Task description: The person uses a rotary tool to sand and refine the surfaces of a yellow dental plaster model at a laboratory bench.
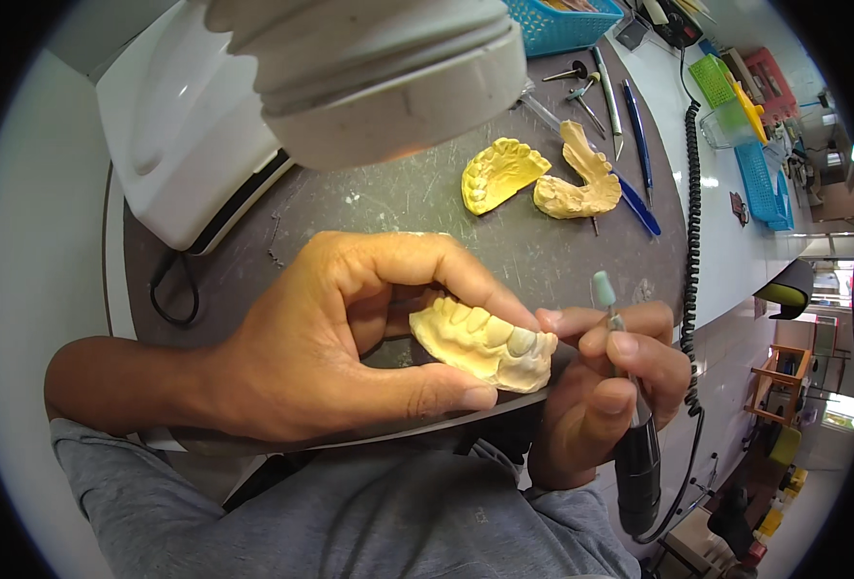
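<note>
My left hand point(321, 333) grips a pale yellow dental cast point(480, 344), thumb along its near side and index finger over the far side. The row of teeth on the cast shows, with a greyish patch at its right end. In my right hand point(606, 376) is a black rotary handpiece point(636, 473), held like a pen and pointing upward. A pale green grinding tip point(603, 289) stands at its top, apart from the cast. A fingertip of my right hand reaches the cast's right end. Two more casts lie beyond: a yellow one point(504, 176) and a tan one point(579, 179).
A white corrugated hose nozzle point(388, 92) hangs over the far side of the bench, beside a white machine point(191, 125). Blue-handled tools point(637, 145), small burs and a blue basket point(562, 27) lie at the back right. A coiled black cord point(692, 232) runs down the right edge.
</note>
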A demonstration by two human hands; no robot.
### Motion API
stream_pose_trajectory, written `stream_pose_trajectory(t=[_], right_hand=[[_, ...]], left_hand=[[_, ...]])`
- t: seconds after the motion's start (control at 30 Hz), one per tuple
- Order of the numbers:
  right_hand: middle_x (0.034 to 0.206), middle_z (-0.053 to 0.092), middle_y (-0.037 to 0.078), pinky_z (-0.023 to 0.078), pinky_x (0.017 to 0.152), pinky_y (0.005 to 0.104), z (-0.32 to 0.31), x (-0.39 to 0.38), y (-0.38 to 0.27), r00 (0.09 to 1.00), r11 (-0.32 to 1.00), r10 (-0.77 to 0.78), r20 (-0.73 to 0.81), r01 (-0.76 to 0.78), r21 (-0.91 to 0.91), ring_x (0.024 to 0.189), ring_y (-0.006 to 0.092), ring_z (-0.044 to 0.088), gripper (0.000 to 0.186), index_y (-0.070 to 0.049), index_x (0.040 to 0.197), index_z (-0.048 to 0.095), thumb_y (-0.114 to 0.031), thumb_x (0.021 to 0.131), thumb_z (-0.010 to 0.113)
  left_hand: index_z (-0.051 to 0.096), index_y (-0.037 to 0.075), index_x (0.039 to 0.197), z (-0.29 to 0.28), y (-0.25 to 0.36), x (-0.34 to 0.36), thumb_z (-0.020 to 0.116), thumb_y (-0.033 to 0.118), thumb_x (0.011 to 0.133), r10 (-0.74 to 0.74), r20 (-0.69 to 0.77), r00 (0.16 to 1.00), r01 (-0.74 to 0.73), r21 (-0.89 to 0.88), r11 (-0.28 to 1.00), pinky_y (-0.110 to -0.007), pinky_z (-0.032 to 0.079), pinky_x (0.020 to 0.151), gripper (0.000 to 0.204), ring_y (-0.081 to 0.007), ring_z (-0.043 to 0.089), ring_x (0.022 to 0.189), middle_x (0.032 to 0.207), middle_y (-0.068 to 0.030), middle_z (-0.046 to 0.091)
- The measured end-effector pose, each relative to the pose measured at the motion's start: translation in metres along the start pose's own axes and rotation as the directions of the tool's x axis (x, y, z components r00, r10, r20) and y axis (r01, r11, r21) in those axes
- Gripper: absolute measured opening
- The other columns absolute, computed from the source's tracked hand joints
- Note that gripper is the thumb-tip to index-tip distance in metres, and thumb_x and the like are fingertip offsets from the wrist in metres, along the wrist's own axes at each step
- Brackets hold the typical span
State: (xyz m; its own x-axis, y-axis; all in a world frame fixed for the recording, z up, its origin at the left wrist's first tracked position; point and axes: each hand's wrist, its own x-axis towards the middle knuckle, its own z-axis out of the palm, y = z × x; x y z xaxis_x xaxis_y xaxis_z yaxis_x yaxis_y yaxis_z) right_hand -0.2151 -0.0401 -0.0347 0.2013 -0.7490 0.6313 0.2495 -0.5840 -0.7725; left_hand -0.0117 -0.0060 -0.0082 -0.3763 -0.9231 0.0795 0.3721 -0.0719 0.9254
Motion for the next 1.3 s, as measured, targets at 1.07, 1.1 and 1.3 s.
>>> stream_pose_trajectory(t=[1.07,1.1,1.3], right_hand=[[0.08,0.059,0.015,0.055,0.08,0.0415,-0.001,-0.002,0.003,0.996,0.995,-0.071,0.058,0.067,0.068,0.083,0.0293,0.065,0.032,0.001,0.102,0.051,-0.009,0.079,0.07],[0.08,0.059,0.014,0.056,0.08,0.0413,-0.002,-0.001,0.004,0.993,0.995,-0.08,0.089,0.075,0.058,0.082,0.0296,0.065,0.032,0.002,0.102,0.051,-0.008,0.078,0.071],[0.079,0.057,0.014,0.056,0.073,0.0355,-0.004,0.0,0.007,0.989,0.991,-0.122,0.085,0.117,0.064,0.08,0.0292,0.065,0.031,0.003,0.101,0.051,-0.004,0.077,0.069]], left_hand=[[0.055,-0.007,0.113,-0.001,0.008,0.001,0.071,0.003,0.078,-0.078,-0.008,0.997,0.078,0.067,0.995,-0.028,0.044,0.089,0.04,-0.0137,0.056,0.101,0.106,-0.0109,0.056],[0.055,-0.006,0.113,-0.002,0.008,0.002,0.071,0.004,0.078,-0.07,-0.001,0.998,0.07,0.077,0.995,-0.028,0.044,0.089,0.04,-0.0138,0.056,0.1,0.105,-0.0107,0.056],[0.057,-0.007,0.111,0.001,0.004,0.002,0.071,0.004,0.077,-0.048,-0.008,0.999,0.049,0.058,0.997,-0.028,0.044,0.087,0.038,-0.0145,0.057,0.098,0.103,-0.0108,0.058]])
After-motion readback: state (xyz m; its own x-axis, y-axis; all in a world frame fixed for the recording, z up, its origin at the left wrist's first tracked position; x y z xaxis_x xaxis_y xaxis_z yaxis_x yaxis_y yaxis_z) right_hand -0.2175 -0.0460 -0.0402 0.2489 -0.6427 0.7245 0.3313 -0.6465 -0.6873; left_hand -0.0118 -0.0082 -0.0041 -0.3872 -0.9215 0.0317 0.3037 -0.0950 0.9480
